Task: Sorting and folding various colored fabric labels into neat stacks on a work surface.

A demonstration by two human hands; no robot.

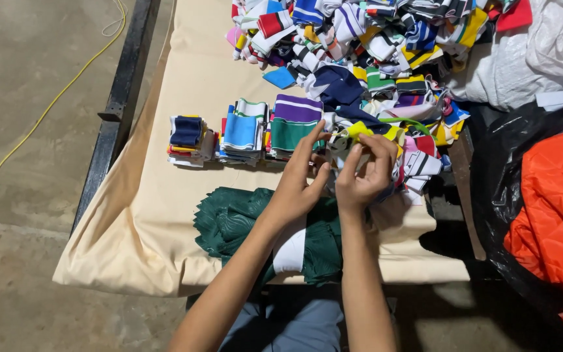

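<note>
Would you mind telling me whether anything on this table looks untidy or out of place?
The dark green fabric lies crumpled and hangs over the table's near edge, unlike the three neat stacks behind it. The striped pieces are a loose heap. Nothing looks damaged.

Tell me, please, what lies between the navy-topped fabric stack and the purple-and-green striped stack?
In the head view, a blue-topped stack of folded fabric pieces sits between the navy-topped stack and the purple-and-green striped stack.

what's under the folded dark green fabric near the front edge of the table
The dark green fabric lies on a cream cloth covering the table. A white piece shows at its near edge. Both forearms cross over the fabric, hiding part of it; the tabletop under the cloth is covered.
</note>
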